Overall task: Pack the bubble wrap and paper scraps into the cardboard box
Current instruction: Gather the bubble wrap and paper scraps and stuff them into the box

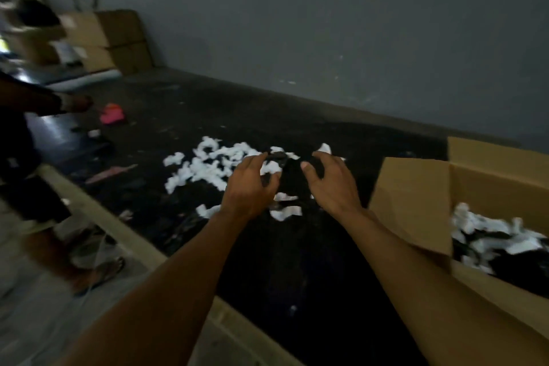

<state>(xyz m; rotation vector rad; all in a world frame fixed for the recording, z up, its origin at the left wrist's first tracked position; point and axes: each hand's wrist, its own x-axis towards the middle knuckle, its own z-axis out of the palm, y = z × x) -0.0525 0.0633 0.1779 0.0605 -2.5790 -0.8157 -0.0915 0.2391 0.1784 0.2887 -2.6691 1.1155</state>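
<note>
White crumpled paper scraps [214,165] lie scattered on the black tabletop [297,261], just beyond both hands. The left hand [252,184] and right hand [329,181] hover with fingers spread, holding nothing. The open brown cardboard box [416,196] at right, cut off by the frame, holds more scraps. A blurred person stands far left; grey wall behind.

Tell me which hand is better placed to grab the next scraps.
Probably the left hand: it hovers open right over the thick patch of white scraps. The right hand, also open, is over mostly bare dark surface, though nearer the box.
</note>
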